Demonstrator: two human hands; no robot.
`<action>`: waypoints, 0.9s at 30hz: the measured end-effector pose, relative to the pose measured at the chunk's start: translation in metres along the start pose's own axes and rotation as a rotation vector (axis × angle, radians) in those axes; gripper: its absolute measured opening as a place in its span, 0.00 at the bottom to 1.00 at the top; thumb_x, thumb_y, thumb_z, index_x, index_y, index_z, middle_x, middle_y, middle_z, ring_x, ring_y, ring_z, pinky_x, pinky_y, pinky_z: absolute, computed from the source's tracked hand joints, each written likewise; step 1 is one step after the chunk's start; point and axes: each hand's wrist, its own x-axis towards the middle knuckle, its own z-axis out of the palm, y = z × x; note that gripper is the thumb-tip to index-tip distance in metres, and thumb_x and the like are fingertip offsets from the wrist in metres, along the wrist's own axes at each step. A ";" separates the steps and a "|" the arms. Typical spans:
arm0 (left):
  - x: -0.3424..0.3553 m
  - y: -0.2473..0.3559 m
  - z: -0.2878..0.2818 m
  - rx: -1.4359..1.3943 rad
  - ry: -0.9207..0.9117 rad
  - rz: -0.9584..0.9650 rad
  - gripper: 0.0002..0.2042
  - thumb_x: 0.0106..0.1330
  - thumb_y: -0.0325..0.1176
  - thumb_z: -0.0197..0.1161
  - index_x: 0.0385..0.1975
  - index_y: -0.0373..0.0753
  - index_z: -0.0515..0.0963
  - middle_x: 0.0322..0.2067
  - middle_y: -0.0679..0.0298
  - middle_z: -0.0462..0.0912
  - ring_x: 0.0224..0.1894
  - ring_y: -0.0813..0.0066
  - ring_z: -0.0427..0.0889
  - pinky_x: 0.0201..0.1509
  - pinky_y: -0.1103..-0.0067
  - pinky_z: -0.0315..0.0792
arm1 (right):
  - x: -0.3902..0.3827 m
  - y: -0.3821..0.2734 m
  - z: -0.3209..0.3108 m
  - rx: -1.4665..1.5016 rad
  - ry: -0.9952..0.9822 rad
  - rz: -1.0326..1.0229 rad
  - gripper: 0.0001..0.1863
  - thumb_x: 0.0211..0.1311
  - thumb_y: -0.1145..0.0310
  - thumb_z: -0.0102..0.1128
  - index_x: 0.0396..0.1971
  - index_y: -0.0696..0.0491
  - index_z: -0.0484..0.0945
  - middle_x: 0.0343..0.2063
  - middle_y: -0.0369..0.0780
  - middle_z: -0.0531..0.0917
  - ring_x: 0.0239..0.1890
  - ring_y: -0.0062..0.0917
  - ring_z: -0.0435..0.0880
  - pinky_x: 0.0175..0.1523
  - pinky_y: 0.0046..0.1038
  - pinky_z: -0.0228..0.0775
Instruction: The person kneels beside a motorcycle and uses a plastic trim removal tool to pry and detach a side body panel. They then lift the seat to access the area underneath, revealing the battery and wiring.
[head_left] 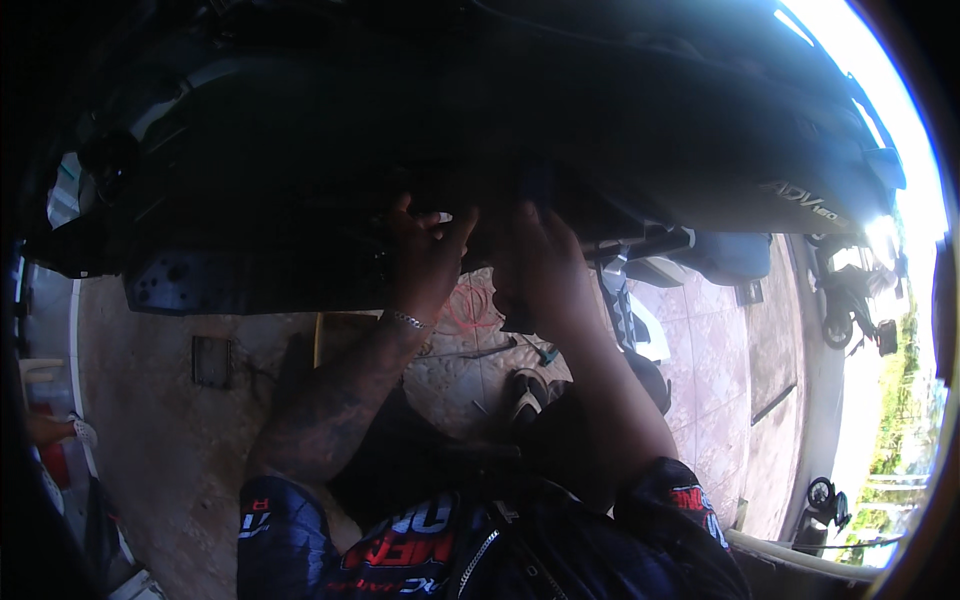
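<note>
The dark side of a scooter (690,150) fills the upper part of the head view, and both my hands reach up to its shaded lower edge. My left hand (425,262), with a chain bracelet at the wrist, has its fingers bent. A small white bit shows among them, too small to name. Close to its right, my right hand (540,275) has its fingers curled up against the dark underside. Deep shadow hides its fingertips and whatever they grip. A dark footboard part (190,282) extends to the left.
Below on the tiled floor (150,400) lie a coil of red cord (472,305) and a dark square piece (212,361). A sandalled foot (528,393) is beneath my arms. Farther right stands a parked motorcycle (850,300). Another person's foot (60,430) shows at the far left.
</note>
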 end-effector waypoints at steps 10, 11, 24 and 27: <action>0.001 -0.006 0.000 0.101 0.018 0.146 0.44 0.62 0.40 0.71 0.70 0.36 0.47 0.57 0.50 0.67 0.51 0.72 0.76 0.49 0.76 0.78 | 0.012 0.023 -0.009 -0.236 -0.068 -0.471 0.17 0.76 0.57 0.42 0.37 0.57 0.71 0.18 0.34 0.74 0.16 0.17 0.74 0.20 0.23 0.65; 0.001 -0.005 0.000 0.102 0.025 0.148 0.43 0.62 0.40 0.71 0.69 0.36 0.48 0.57 0.51 0.67 0.51 0.72 0.76 0.49 0.76 0.77 | 0.011 0.019 -0.011 -0.319 -0.086 -0.587 0.17 0.76 0.58 0.42 0.36 0.57 0.71 0.18 0.34 0.74 0.16 0.17 0.73 0.20 0.23 0.65; -0.011 0.040 0.004 -0.323 -0.019 0.238 0.24 0.67 0.33 0.62 0.59 0.34 0.64 0.50 0.60 0.74 0.51 0.70 0.78 0.52 0.73 0.76 | -0.003 -0.005 -0.005 0.034 -0.093 -0.071 0.17 0.76 0.56 0.43 0.36 0.55 0.71 0.20 0.33 0.74 0.17 0.16 0.72 0.21 0.22 0.65; -0.008 0.047 0.006 -0.518 -0.055 0.121 0.16 0.68 0.31 0.61 0.52 0.35 0.69 0.46 0.59 0.78 0.50 0.67 0.80 0.54 0.70 0.76 | 0.000 -0.002 -0.007 0.095 -0.122 -0.047 0.15 0.76 0.57 0.44 0.41 0.55 0.71 0.20 0.34 0.74 0.16 0.18 0.72 0.19 0.23 0.66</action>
